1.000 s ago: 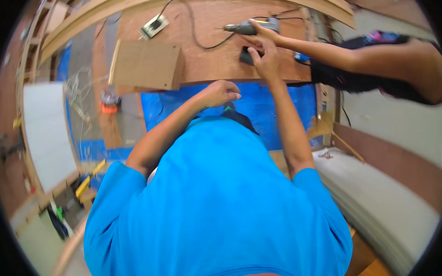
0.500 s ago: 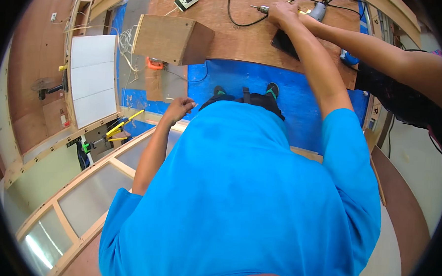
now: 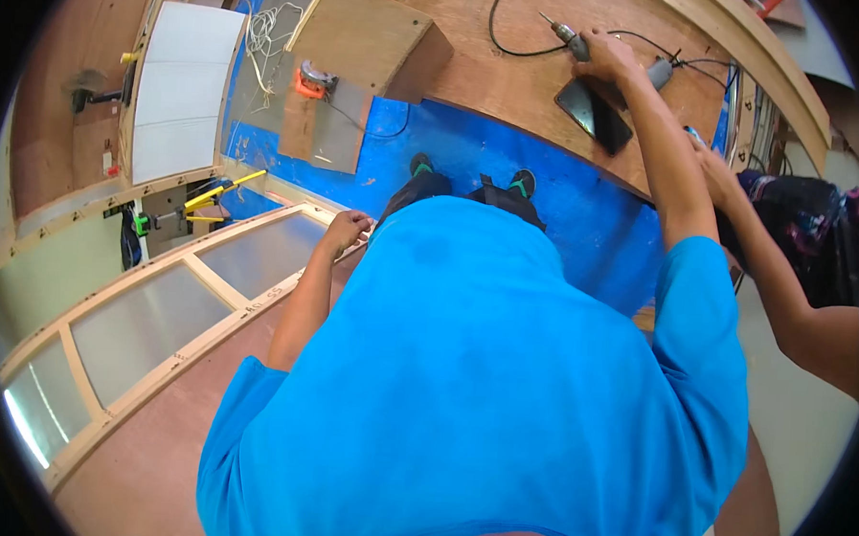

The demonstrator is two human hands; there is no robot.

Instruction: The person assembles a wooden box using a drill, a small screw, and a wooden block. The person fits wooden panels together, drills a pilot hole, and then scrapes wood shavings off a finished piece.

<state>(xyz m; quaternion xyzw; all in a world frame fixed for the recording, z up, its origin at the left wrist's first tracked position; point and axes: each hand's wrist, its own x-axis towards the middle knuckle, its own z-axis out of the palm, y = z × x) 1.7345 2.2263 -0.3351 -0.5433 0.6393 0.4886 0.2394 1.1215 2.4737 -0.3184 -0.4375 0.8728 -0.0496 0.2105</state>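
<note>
My right hand is closed round a drill at the tabletop, its metal chuck and bit pointing to the far left. Most of the drill's body is hidden under the hand. Just nearer lies a black phone, flat on the plywood table. My left hand hangs beside my body above a wooden frame with translucent panels. Its fingers are pinched together, and I cannot make out whether anything small is between them.
Another person's hand is at the table's right edge. A grey tool part with black cords lies past my right hand. A plywood box stands to the left, with an orange power saw near it. Blue sheeting covers the floor.
My view has turned, so the table sits further right. The other person's arm has drawn back from beside my right hand toward the table's edge. The phone now shows fully.
</note>
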